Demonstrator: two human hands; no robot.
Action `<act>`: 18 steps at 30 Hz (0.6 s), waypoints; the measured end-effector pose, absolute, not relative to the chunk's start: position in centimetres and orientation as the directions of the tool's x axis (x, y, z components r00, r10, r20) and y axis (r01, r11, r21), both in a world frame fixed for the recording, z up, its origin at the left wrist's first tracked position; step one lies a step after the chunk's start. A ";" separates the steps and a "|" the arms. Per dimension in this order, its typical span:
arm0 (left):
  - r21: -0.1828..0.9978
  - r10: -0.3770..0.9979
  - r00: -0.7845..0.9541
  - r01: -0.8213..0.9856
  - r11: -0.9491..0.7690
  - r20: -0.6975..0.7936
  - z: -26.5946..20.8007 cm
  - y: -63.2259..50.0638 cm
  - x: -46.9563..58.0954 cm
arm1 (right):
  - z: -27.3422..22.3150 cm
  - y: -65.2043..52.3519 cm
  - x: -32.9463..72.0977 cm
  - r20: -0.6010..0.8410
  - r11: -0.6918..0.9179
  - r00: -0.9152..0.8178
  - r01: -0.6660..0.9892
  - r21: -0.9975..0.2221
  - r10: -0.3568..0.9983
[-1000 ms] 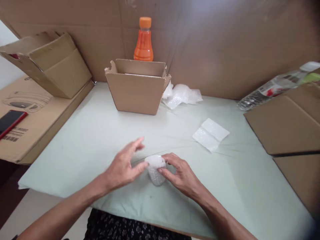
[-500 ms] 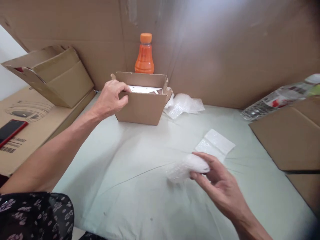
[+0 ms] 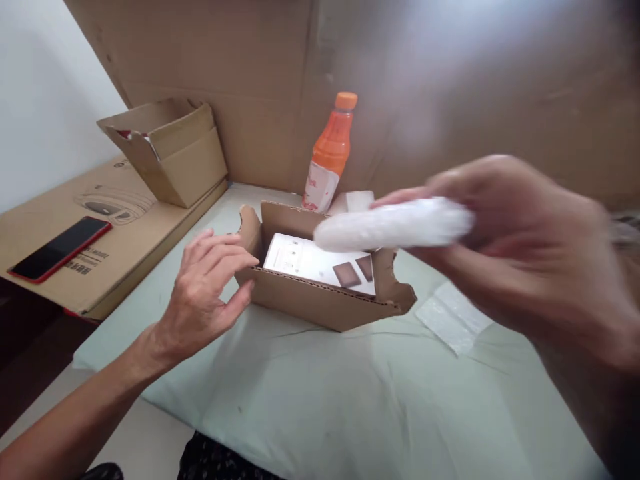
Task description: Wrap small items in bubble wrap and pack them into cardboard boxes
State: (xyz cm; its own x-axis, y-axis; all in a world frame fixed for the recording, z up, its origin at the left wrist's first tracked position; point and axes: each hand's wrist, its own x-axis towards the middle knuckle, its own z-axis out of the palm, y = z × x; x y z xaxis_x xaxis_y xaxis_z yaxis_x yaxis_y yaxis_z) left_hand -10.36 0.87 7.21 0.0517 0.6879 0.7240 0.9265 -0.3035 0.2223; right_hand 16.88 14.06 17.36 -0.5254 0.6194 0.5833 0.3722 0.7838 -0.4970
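A small open cardboard box [image 3: 300,297] stands on the pale green cloth, with a white printed box [image 3: 300,257] showing inside it. My left hand [image 3: 207,287] is at its left front corner, fingers apart, the fingertips at or touching the rim. Held up over the right part of the cardboard box is a bubble-wrapped bundle [image 3: 390,225]; what the wrap contains is hidden. My right hand [image 3: 520,247], blurred, grips the bundle's right end between thumb and fingers. A flat piece of bubble wrap [image 3: 455,317] lies on the cloth beneath my right hand.
An orange drink bottle [image 3: 330,160] stands behind the cardboard box. At the left, a large flat carton [image 3: 55,233] carries another open cardboard box [image 3: 190,160] and a red-edged phone [image 3: 63,248]. A tall cardboard panel [image 3: 210,53] closes off the back.
My right hand has lifted the bubble-wrapped bundle from low over the cloth to above the box. My left hand has loosened from the box's front wall. The box is nearer and turned; the view has shifted.
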 end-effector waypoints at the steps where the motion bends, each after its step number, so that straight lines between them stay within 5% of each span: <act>1: 0.228 0.677 0.042 0.925 -0.305 0.735 6.9 0.8 -10.4 | 17.9 14.2 14.4 0.552 0.810 -0.601 0.340 -0.479 0.578; 9: 0.315 0.591 -0.093 0.906 -0.284 0.801 5.1 0.8 -9.5 | 15.3 18.0 2.1 0.110 0.868 -0.952 0.208 -0.452 0.285; 12: 0.433 0.619 -0.185 0.857 -0.278 0.763 4.3 0.8 -9.7 | 13.9 18.6 1.1 -0.033 0.917 -0.976 0.214 -0.338 0.215; 18: 0.666 0.724 -0.282 0.675 -0.317 0.630 1.7 1.5 -9.7 | 13.4 18.6 2.1 -0.052 0.969 -0.980 0.199 -0.146 0.193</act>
